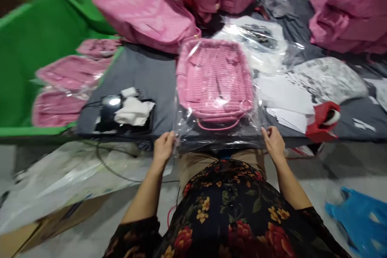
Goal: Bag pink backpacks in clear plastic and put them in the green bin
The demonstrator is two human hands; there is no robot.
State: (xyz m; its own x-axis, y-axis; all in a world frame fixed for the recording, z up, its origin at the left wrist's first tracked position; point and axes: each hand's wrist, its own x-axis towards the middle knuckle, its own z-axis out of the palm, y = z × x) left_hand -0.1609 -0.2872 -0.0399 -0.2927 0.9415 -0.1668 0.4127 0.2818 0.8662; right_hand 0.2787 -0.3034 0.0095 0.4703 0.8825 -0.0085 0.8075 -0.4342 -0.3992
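A pink quilted bag (214, 76) lies inside a clear plastic bag (256, 100) on the grey table (145, 76) straight in front of me. My left hand (163, 147) pinches the plastic bag's open end at its near left corner. My right hand (273, 142) pinches the near right corner of the same bag. Both hands are closed on the film at the table's front edge.
A green bin (33, 36) at the left holds several bagged pink bags. More pink bags (145, 14) pile up at the back and right. A black tray with white cloth (127, 113), white papers (284, 100), a red tape dispenser (323, 121) and a blue bag (363, 217) lie around.
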